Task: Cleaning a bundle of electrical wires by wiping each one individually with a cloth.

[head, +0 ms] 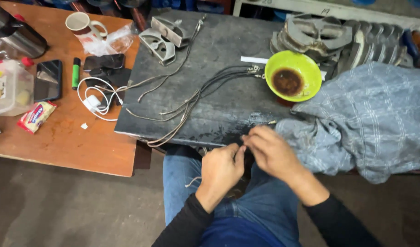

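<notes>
At the near edge of the dark grey slab counter, the left hand is closed around a thin grey cable while the right hand pinches its tip, so working it well probably means a short, steady grip.

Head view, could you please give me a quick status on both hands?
Left hand and right hand pinch a thin cable at the dark bench edge. Grey cloth beside right hand.
</notes>
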